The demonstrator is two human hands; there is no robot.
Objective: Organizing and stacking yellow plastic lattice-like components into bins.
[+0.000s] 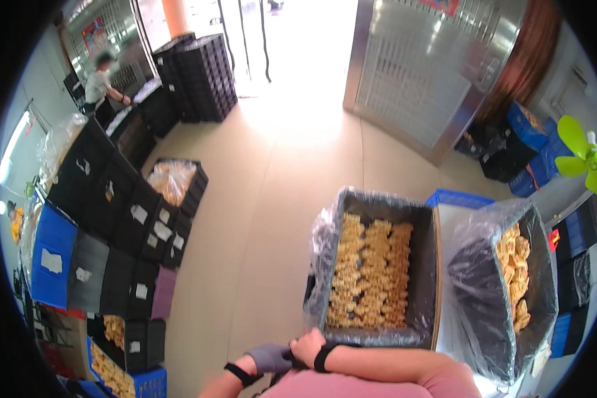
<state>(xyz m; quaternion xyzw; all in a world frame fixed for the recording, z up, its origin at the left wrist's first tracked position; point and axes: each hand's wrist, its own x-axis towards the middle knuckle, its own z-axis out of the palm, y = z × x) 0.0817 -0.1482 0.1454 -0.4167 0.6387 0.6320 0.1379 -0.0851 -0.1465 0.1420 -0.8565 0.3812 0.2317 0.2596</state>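
Observation:
In front of my body, at the bottom of the view, my two hands meet. My left hand (270, 358) wears a grey glove, and a black band circles its wrist. My right hand (308, 347), bare with a black wristband, is closed beside the left fingertips. Something dark sits between the hands, too small to make out. Just beyond my right forearm stands a crate (426, 265) lined with clear plastic. Three rows of tan, knobbly pieces (371, 272) are stacked in it.
To the right, a second plastic-lined crate (474, 278) holds larger tan pieces (515, 275). Stacked black and blue crates (106, 272) line the left side. A green fan (587, 154) is at far right. A person (101, 86) leans over crates beyond, near a bright doorway (298, 66).

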